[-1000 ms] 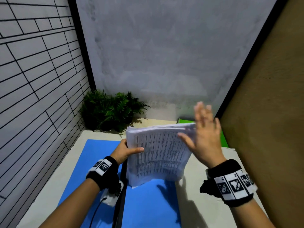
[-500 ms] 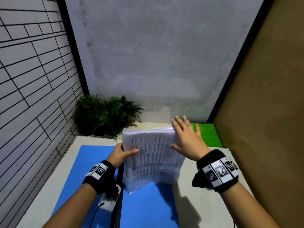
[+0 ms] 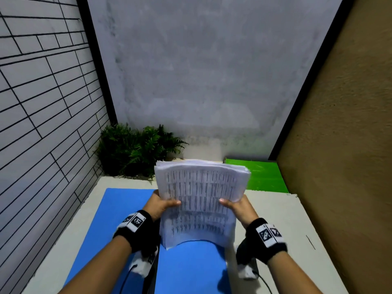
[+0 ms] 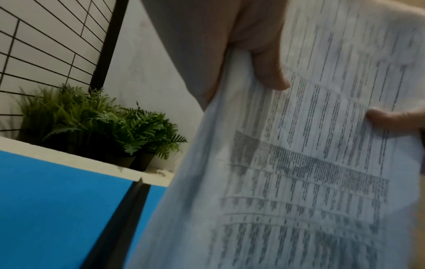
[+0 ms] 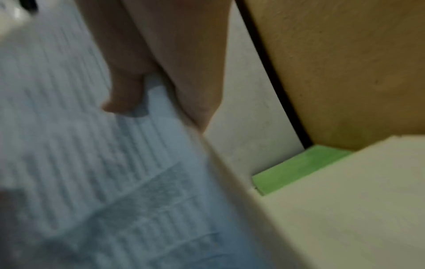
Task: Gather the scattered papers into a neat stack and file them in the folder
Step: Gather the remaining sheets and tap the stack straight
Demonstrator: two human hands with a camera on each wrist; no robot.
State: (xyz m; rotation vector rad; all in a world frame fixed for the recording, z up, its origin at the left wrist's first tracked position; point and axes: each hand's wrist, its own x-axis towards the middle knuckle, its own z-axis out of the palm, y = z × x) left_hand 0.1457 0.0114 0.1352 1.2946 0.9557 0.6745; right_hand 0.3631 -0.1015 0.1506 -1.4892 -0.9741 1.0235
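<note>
We have the blue folder lying open on the table, and above it stands the stack of papers, on edge and bowed. Our left hand and right hand each clamp a side, thumbs on the front sheet. We should loosen slightly, tap the bottom edge square, then lay it flat inside.

Staged desk booth — panel walls, potted ferns (likely fake).
</note>
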